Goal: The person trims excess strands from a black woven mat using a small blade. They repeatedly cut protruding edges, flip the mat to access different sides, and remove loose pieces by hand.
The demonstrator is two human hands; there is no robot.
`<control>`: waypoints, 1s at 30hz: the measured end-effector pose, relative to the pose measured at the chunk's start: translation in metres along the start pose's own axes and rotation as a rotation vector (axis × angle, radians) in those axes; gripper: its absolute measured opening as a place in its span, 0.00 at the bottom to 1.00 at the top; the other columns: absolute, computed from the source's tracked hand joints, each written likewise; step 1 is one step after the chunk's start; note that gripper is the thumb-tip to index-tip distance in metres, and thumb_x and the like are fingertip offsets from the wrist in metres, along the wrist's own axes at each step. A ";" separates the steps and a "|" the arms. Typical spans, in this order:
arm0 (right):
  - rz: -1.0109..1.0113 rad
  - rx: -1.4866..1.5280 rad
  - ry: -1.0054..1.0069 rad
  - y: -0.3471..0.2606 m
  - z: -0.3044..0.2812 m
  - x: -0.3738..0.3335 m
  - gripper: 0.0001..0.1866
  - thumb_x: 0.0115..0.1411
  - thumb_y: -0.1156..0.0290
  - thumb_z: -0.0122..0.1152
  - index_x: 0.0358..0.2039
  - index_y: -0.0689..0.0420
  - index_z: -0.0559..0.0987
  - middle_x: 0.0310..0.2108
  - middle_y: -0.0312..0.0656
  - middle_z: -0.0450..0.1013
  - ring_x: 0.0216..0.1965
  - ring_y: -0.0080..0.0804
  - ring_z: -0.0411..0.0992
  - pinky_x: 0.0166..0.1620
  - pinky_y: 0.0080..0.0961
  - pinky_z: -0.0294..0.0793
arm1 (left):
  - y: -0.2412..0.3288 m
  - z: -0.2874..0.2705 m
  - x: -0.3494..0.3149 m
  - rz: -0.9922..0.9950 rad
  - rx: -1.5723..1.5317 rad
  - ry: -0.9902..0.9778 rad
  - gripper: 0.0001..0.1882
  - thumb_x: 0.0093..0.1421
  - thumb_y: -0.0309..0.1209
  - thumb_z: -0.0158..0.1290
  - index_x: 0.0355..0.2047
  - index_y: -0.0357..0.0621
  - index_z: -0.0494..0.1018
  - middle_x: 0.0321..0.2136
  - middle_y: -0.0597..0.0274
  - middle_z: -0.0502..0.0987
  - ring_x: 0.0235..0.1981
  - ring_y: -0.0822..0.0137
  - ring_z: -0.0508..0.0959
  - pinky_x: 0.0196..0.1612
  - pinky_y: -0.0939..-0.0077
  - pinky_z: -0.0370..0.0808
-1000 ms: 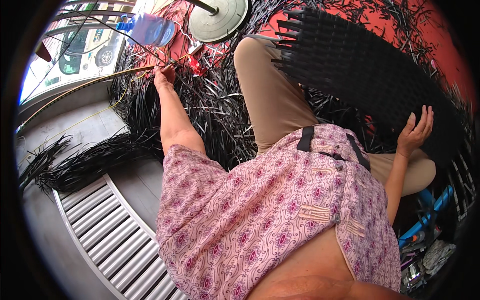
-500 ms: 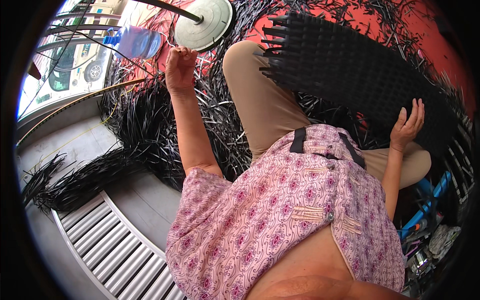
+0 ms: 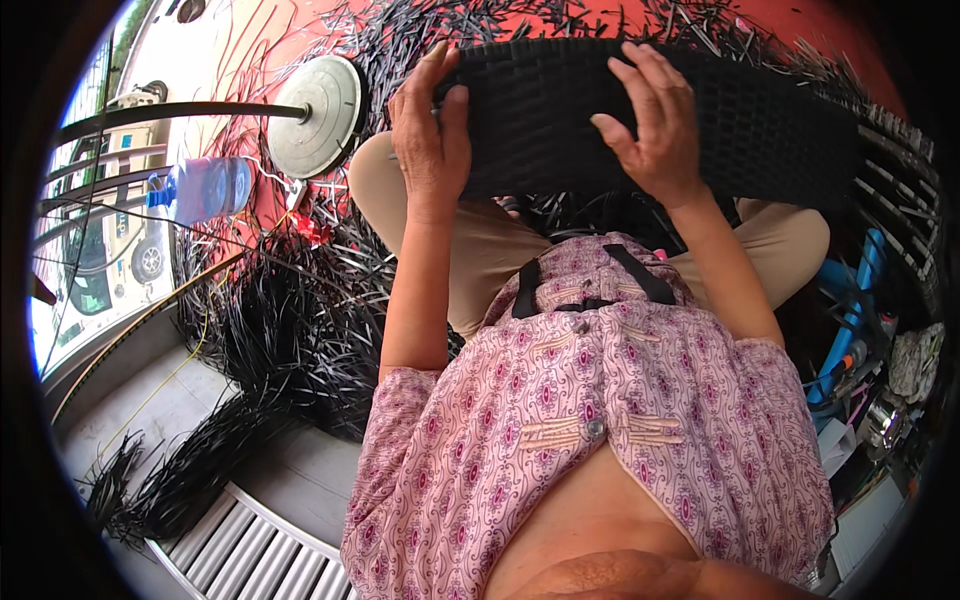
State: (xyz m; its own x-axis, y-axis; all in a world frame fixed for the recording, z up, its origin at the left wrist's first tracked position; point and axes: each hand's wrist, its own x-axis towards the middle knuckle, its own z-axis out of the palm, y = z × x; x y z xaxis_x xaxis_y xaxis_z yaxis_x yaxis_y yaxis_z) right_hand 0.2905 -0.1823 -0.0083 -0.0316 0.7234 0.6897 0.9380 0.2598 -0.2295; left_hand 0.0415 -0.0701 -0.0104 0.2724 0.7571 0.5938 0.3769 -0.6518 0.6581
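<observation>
A black woven panel of flat plastic strips [image 3: 560, 120] lies across my lap, its long side running left to right. At its left end is my left hand [image 3: 430, 150], closed around the edge with the thumb on the near face; part of the grip is hidden. My right hand [image 3: 660, 140] rests on the panel's upper face, fingers spread and thumb apart.
Loose black strips [image 3: 300, 310] lie heaped at my left, with a bundle [image 3: 200, 460] below them. A round grey base with a pole [image 3: 325, 120] and a blue water bottle [image 3: 205, 190] stand far left. Blue tubes [image 3: 860, 300] are at the right.
My left hand has come from the far left to the panel's left end. My right hand has moved left along the panel, which has shifted left and now lies more level.
</observation>
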 end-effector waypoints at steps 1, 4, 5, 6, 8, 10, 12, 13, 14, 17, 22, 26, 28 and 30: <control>-0.003 -0.005 -0.001 -0.001 0.010 0.005 0.30 0.62 0.56 0.70 0.62 0.56 0.76 0.64 0.45 0.69 0.66 0.47 0.67 0.67 0.44 0.65 | 0.001 0.008 0.006 0.103 0.127 -0.027 0.26 0.68 0.25 0.56 0.66 0.45 0.70 0.53 0.58 0.83 0.56 0.54 0.78 0.64 0.60 0.67; 0.023 -0.047 -0.032 0.001 0.034 0.008 0.32 0.60 0.54 0.71 0.61 0.54 0.76 0.61 0.42 0.70 0.65 0.45 0.66 0.68 0.44 0.64 | -0.009 0.031 0.005 0.132 0.198 -0.073 0.28 0.67 0.25 0.57 0.67 0.45 0.68 0.53 0.59 0.83 0.55 0.55 0.78 0.63 0.59 0.69; 0.022 -0.062 -0.047 0.002 0.038 0.004 0.32 0.60 0.53 0.72 0.61 0.54 0.77 0.60 0.41 0.70 0.64 0.44 0.66 0.68 0.44 0.65 | -0.013 0.037 0.003 0.184 0.243 -0.045 0.30 0.65 0.24 0.59 0.67 0.45 0.68 0.51 0.61 0.84 0.54 0.55 0.78 0.61 0.59 0.70; 0.026 -0.077 -0.061 0.001 0.039 0.004 0.32 0.59 0.53 0.72 0.60 0.54 0.77 0.60 0.41 0.70 0.63 0.44 0.66 0.68 0.43 0.65 | -0.012 0.039 0.003 0.195 0.261 -0.041 0.29 0.65 0.24 0.59 0.67 0.45 0.68 0.50 0.61 0.84 0.54 0.56 0.78 0.61 0.59 0.70; 0.021 -0.104 -0.044 0.002 0.036 0.010 0.29 0.59 0.53 0.72 0.57 0.52 0.79 0.54 0.37 0.73 0.56 0.39 0.69 0.62 0.40 0.68 | -0.012 0.041 0.002 0.211 0.301 -0.030 0.29 0.65 0.24 0.59 0.67 0.44 0.68 0.49 0.62 0.84 0.53 0.56 0.78 0.59 0.59 0.70; 0.024 -0.100 -0.060 0.006 0.034 0.018 0.27 0.60 0.52 0.71 0.56 0.51 0.80 0.52 0.35 0.74 0.52 0.36 0.71 0.56 0.37 0.70 | -0.011 0.040 0.008 0.217 0.298 -0.031 0.27 0.65 0.25 0.60 0.65 0.45 0.70 0.45 0.63 0.84 0.48 0.57 0.79 0.56 0.60 0.71; 0.019 -0.093 -0.021 0.010 0.038 0.021 0.21 0.60 0.55 0.72 0.50 0.49 0.82 0.46 0.32 0.74 0.48 0.34 0.70 0.52 0.35 0.70 | -0.011 0.041 0.011 0.193 0.292 -0.042 0.27 0.64 0.25 0.60 0.64 0.45 0.71 0.43 0.64 0.83 0.46 0.57 0.79 0.55 0.60 0.71; 0.021 -0.094 -0.016 0.012 0.040 0.020 0.20 0.60 0.55 0.72 0.50 0.48 0.83 0.45 0.32 0.73 0.47 0.34 0.70 0.52 0.35 0.70 | -0.012 0.042 0.011 0.184 0.296 -0.043 0.27 0.64 0.25 0.60 0.63 0.45 0.71 0.43 0.65 0.83 0.45 0.57 0.79 0.55 0.60 0.71; 0.023 -0.095 -0.010 0.014 0.042 0.019 0.19 0.60 0.56 0.72 0.49 0.47 0.83 0.45 0.31 0.73 0.47 0.33 0.70 0.51 0.35 0.70 | -0.013 0.042 0.010 0.176 0.299 -0.045 0.27 0.64 0.25 0.60 0.63 0.46 0.72 0.42 0.65 0.83 0.45 0.58 0.79 0.54 0.60 0.71; 0.021 -0.063 0.015 0.016 0.044 0.018 0.15 0.59 0.59 0.72 0.46 0.46 0.83 0.43 0.31 0.73 0.46 0.33 0.70 0.51 0.34 0.70 | -0.010 0.041 0.007 0.167 0.309 -0.036 0.26 0.63 0.26 0.61 0.62 0.46 0.73 0.40 0.67 0.82 0.43 0.59 0.79 0.54 0.60 0.71; -0.020 -0.013 0.017 0.019 0.044 0.017 0.15 0.55 0.62 0.73 0.42 0.46 0.82 0.41 0.29 0.73 0.46 0.32 0.70 0.51 0.36 0.69 | -0.013 0.040 0.004 0.189 0.338 -0.032 0.25 0.63 0.28 0.61 0.61 0.46 0.74 0.35 0.69 0.81 0.39 0.60 0.78 0.51 0.61 0.71; -0.018 -0.011 0.000 0.016 0.040 0.018 0.14 0.54 0.65 0.73 0.42 0.46 0.83 0.41 0.28 0.74 0.46 0.31 0.70 0.51 0.35 0.69 | -0.016 0.038 0.004 0.209 0.357 -0.041 0.25 0.64 0.29 0.61 0.61 0.46 0.74 0.31 0.70 0.78 0.35 0.63 0.76 0.50 0.62 0.69; -0.024 -0.020 -0.016 0.014 0.038 0.014 0.14 0.54 0.66 0.73 0.41 0.45 0.83 0.41 0.27 0.74 0.46 0.31 0.70 0.50 0.34 0.69 | -0.015 0.036 0.004 0.205 0.351 -0.061 0.24 0.64 0.29 0.61 0.61 0.46 0.74 0.30 0.70 0.78 0.34 0.63 0.75 0.50 0.63 0.68; -0.024 -0.010 -0.010 0.018 0.038 0.009 0.14 0.54 0.66 0.72 0.42 0.45 0.83 0.41 0.27 0.74 0.46 0.31 0.70 0.51 0.35 0.69 | -0.013 0.038 0.006 0.192 0.335 -0.097 0.24 0.65 0.29 0.60 0.61 0.46 0.74 0.30 0.68 0.77 0.36 0.62 0.76 0.52 0.63 0.67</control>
State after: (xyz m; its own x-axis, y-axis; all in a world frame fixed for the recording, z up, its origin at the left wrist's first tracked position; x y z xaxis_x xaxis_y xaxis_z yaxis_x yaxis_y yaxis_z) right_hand 0.2943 -0.1469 -0.0319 -0.0575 0.7237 0.6877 0.9404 0.2705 -0.2060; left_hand 0.0720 -0.0560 -0.0331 0.4427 0.6337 0.6344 0.5744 -0.7437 0.3421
